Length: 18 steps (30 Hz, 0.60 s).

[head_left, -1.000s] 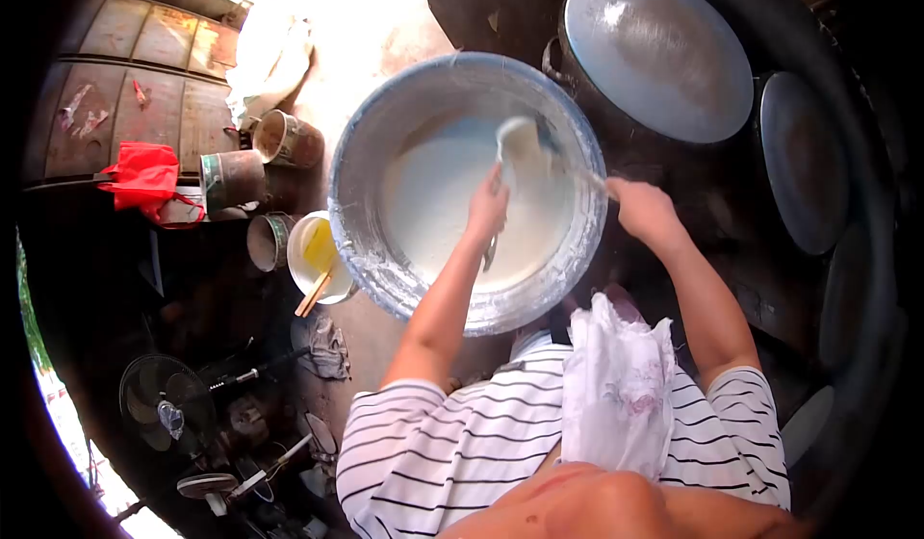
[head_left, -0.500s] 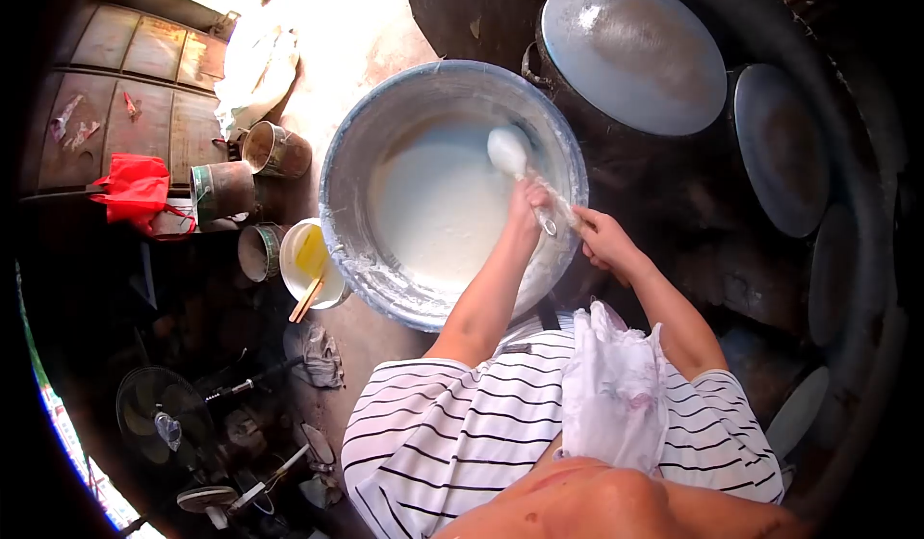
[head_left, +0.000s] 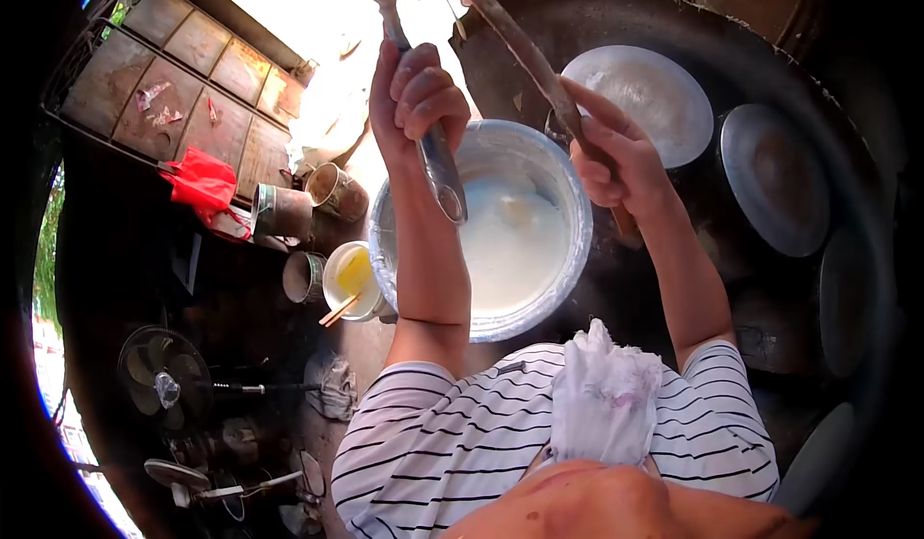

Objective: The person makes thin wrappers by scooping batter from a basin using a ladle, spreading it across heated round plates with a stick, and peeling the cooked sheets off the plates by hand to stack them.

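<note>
- The left hand (head_left: 418, 104) is wrapped in a fist round the metal handle of a ladle (head_left: 441, 175), the handle's end poking out below; a full wrap like this probably keeps the tool from twisting.
- The ladle's head points up and away, partly cut off by the top edge, so its contents cannot be told.
- The right hand (head_left: 616, 154) grasps a long stick (head_left: 532, 61) near its lower end, which seems to leave most of its length free for reach.
- Both tools are held above the wide tub (head_left: 580, 250), whose open mouth sits in front of the body, where either arm can likely get at the pale liquid (head_left: 515, 265) inside.
- Left of the tub stands a white bucket (head_left: 379, 306) with something yellow inside and thin wooden sticks (head_left: 340, 309) leaning over its rim, ends outward, presumably for easy picking up.
- A round lid (head_left: 664, 91) lies beyond the right hand.
- A white cloth (head_left: 606, 399) hangs at the chest, perhaps for wiping.
</note>
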Available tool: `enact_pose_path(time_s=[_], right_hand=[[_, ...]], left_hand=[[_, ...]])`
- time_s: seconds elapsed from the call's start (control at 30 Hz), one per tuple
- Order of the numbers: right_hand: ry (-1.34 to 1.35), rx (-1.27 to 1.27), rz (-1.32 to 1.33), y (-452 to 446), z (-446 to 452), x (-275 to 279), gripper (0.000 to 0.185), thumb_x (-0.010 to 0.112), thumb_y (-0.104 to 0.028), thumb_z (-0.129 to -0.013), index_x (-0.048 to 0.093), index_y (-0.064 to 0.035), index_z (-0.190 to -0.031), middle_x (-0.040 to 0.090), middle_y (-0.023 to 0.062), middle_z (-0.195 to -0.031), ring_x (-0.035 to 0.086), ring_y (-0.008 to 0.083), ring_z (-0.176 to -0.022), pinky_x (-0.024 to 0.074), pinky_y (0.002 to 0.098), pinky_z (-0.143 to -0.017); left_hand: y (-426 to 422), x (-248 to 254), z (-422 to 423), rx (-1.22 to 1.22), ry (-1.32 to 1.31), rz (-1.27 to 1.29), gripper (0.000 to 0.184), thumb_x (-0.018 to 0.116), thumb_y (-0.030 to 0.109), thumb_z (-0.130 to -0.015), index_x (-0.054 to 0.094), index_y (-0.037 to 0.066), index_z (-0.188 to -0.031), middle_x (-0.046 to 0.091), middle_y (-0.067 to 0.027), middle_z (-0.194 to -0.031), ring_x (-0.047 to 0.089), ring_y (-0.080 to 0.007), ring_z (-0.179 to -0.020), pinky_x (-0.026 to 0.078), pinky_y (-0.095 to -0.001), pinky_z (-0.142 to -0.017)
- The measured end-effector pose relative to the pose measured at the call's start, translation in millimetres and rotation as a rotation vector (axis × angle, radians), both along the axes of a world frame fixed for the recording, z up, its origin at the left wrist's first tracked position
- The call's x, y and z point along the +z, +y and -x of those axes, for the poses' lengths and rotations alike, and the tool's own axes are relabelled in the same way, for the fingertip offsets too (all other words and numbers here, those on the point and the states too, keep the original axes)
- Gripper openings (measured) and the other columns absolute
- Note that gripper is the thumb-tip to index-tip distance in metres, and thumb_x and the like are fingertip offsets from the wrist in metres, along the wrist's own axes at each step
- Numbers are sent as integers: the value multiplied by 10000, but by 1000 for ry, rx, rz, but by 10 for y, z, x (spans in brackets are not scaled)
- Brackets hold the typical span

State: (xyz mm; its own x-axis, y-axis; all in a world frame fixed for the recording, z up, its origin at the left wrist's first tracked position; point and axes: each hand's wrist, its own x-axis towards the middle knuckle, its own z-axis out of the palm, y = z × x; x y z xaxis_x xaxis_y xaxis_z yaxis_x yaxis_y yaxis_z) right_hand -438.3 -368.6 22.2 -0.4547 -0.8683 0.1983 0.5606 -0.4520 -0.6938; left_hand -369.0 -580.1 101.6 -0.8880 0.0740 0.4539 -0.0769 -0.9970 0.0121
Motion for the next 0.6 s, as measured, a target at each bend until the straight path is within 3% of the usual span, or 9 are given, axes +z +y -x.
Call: enact_pose_path(time_s=[0.13, 0.23, 0.3, 0.37, 0.4, 0.5, 0.53, 0.57, 0.6], right_hand=[[70, -5, 99, -22, -45, -189, 444, 424, -218, -984, 355, -165, -1418, 464, 41, -542, 381, 79, -364, 301, 213, -320], [-164, -33, -390, 140, -395, -830, 419, 444, -206, -973, 390, -95, -1374, 462, 36, -543, 385, 102, -362, 314, 240, -326], [-183, -43, -469, 386, -671, -871, 384, 398, -160, -977, 407, -83, -1353, 427, 24, -518, 321, 83, -334, 269, 220, -319], [-311, -75, -365, 743, -881, -970, 387, 369, -133, -981, 405, -100, -1365, 426, 37, -505, 328, 84, -336, 284, 217, -319], [-330, -142, -296, 867, -977, -1020, 386, 365, -127, -981, 410, -104, -1364, 434, 44, -510, 329, 83, -339, 291, 217, -322], [-416, -308, -247, 1078, -1277, -1260, 378, 406, -152, -975, 433, -122, -1351, 461, 52, -535, 334, 75, -355, 318, 210, -343], [-445, -360, -319, 1129, -1394, -1340, 381, 409, -156, -974, 430, -127, -1354, 460, 47, -536, 335, 70, -361, 316, 208, -346], [-468, -432, -384, 1196, -1479, -1341, 384, 412, -160, -974, 428, -132, -1356, 458, 42, -536, 335, 65, -367, 315, 206, -348], [-456, -501, -381, 1310, -1587, -1310, 383, 409, -153, -973, 429, -118, -1354, 459, 33, -540, 334, 57, -374, 310, 205, -351]], left_hand=[[-255, -84, -51, -100, 0, 32, 390, 398, 297, -989, 372, 114, -646, 326, 31, -469, 332, -63, -331, 342, -204, -318], [-336, -689, -352, -259, -376, -89, 412, 393, 345, -990, 340, 142, -635, 315, 46, -460, 313, -49, -333, 336, -198, -311], [-310, -621, -598, -372, -678, -243, 389, 364, 366, -1001, 481, 82, -763, 312, 41, -504, 299, -47, -360, 303, -181, -311], [-148, -644, -732, -443, -617, -82, 313, 344, 333, -1013, 548, 104, -1076, 310, 30, -564, 293, -52, -388, 287, -167, -313], [-58, -744, -799, -360, -544, 52, 327, 324, 297, -1021, 436, 246, -1324, 315, 19, -613, 299, -53, -405, 290, -166, -322], [209, -1148, -502, -536, -634, 84, 296, 352, 304, -1013, 547, 87, -1064, 311, 26, -573, 297, -52, -396, 297, -182, -325], [336, -1215, -292, -715, -694, -3, 377, 375, 313, -1005, 452, 57, -739, 291, 34, -525, 300, -53, -388, 303, -198, -327], [553, -1138, -127, -761, -824, -104, 426, 390, 306, -999, 297, 127, -624, 269, 40, -489, 302, -54, -369, 308, -207, -324], [769, -1157, -13, -821, -793, -110, 409, 361, 288, -1003, 311, 122, -632, 269, 47, -478, 301, -54, -350, 317, -203, -323]])
